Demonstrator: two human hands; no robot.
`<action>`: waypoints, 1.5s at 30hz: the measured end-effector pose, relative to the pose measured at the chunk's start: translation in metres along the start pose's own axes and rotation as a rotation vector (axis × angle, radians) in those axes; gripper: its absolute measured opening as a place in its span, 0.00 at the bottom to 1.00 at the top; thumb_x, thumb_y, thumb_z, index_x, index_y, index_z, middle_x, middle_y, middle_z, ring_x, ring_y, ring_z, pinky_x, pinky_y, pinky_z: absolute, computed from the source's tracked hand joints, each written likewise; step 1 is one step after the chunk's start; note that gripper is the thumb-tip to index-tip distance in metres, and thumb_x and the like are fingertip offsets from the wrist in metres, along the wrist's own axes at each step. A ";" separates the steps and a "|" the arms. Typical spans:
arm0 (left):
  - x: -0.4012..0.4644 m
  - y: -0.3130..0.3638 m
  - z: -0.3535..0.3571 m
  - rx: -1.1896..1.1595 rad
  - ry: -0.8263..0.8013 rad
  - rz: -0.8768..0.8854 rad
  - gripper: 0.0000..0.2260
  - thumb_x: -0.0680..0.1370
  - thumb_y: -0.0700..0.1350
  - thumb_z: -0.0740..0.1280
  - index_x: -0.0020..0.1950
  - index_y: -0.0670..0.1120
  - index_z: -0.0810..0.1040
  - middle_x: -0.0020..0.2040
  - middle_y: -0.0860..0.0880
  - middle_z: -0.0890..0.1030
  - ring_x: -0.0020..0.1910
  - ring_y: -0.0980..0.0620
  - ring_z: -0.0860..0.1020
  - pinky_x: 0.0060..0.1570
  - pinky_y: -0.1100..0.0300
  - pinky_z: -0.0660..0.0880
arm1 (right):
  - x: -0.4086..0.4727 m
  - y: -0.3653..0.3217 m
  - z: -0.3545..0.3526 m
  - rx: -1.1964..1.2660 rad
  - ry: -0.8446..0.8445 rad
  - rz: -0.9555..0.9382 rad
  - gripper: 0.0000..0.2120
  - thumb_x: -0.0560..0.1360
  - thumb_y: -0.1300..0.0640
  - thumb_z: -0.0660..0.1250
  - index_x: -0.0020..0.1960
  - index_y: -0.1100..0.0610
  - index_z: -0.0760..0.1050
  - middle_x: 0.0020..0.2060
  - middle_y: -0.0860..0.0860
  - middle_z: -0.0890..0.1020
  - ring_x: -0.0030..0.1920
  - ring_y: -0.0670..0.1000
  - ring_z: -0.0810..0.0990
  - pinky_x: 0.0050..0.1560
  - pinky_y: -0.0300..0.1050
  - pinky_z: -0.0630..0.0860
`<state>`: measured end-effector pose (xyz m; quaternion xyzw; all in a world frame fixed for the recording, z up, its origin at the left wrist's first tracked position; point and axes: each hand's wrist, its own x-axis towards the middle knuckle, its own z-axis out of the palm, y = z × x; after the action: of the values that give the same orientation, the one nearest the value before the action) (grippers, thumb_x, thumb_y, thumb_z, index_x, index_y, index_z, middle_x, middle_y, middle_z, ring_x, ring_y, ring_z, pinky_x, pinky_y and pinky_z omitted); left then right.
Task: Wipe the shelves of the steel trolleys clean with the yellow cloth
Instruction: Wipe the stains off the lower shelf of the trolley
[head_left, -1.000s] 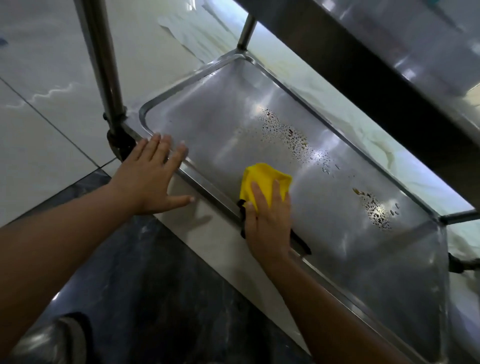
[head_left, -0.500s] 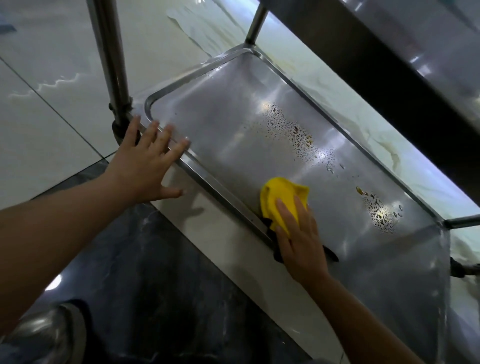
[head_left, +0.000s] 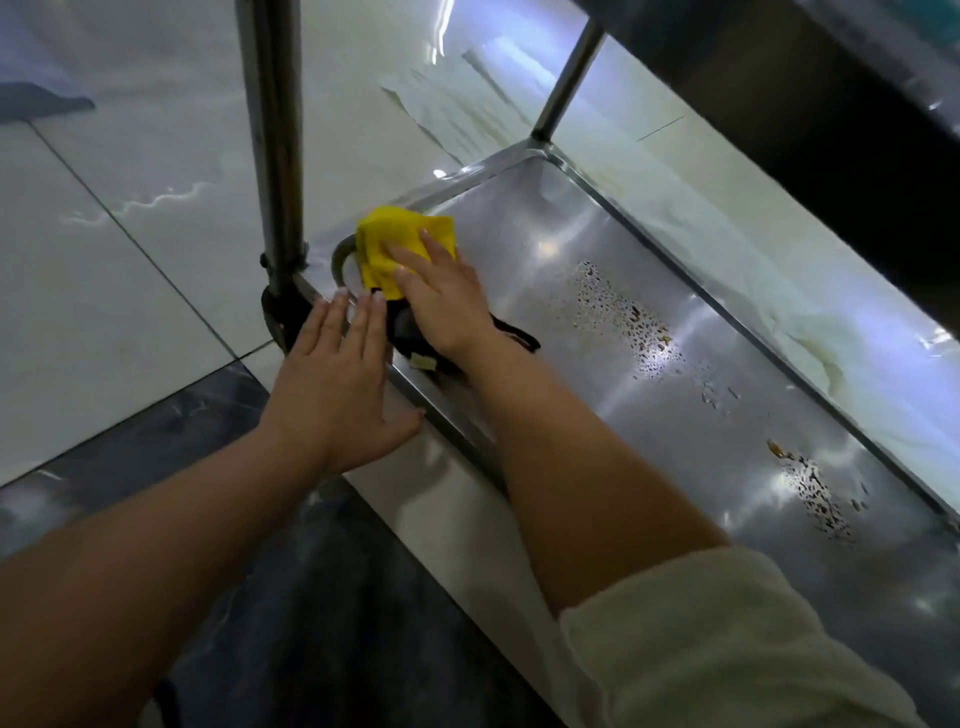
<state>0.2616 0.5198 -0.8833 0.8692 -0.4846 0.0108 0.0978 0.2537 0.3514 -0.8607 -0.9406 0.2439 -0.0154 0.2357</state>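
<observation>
Yellow cloth (head_left: 402, 244), folded into a small pad, pressed flat into the near corner of the lowest shelf of the brushed steel trolley (head_left: 649, 395), left of centre in the frame, just beside the upright steel post (head_left: 272, 156). Right hand (head_left: 447, 306) laid palm-down on the pad, fingers stretched forward and lightly spread over the yellow fabric, pushing rather than pinching; a dark strap or second dark rag (head_left: 511, 332) trailing under the wrist, too shadowed to tell which. Left hand (head_left: 337, 379) flat on the raised near rim of the shelf, fingers straight and close together, holding nothing, apparently bracing the trolley. Step in hand, by the look of it: wiping the corner of the bottom shelf. Two patches of beaded droplets (head_left: 628, 322) and brownish specks (head_left: 818, 493) still sitting untouched, one at mid-frame, the other toward the right edge, well apart from the pad. Next move likely calls for a long sweep from the corner toward the lower right, firm downward pressure, pad kept flat enough to carry the wet across both patches, left palm steadying the rim against rolling.
</observation>
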 end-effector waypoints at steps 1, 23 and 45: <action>0.001 0.001 0.002 0.009 -0.005 -0.009 0.47 0.71 0.70 0.49 0.76 0.38 0.40 0.78 0.38 0.49 0.78 0.40 0.46 0.76 0.48 0.41 | 0.015 -0.006 0.004 -0.013 -0.023 -0.008 0.20 0.80 0.44 0.52 0.72 0.38 0.62 0.77 0.50 0.54 0.76 0.57 0.49 0.74 0.58 0.47; 0.007 0.004 -0.016 -0.019 -0.146 -0.080 0.41 0.74 0.67 0.39 0.78 0.41 0.49 0.79 0.39 0.49 0.78 0.43 0.46 0.76 0.49 0.41 | -0.036 0.034 -0.011 -0.208 0.051 0.116 0.26 0.78 0.39 0.55 0.74 0.37 0.54 0.78 0.48 0.47 0.76 0.61 0.46 0.72 0.65 0.51; 0.039 0.090 0.007 0.055 -0.310 0.121 0.47 0.71 0.74 0.38 0.77 0.40 0.36 0.77 0.38 0.37 0.76 0.42 0.36 0.73 0.38 0.41 | -0.148 0.131 -0.056 -0.239 0.293 0.621 0.23 0.80 0.43 0.53 0.74 0.40 0.56 0.77 0.52 0.51 0.76 0.60 0.49 0.75 0.56 0.48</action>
<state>0.2055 0.4400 -0.8710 0.8319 -0.5450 -0.1042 -0.0026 0.0559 0.2949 -0.8577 -0.8304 0.5491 -0.0491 0.0803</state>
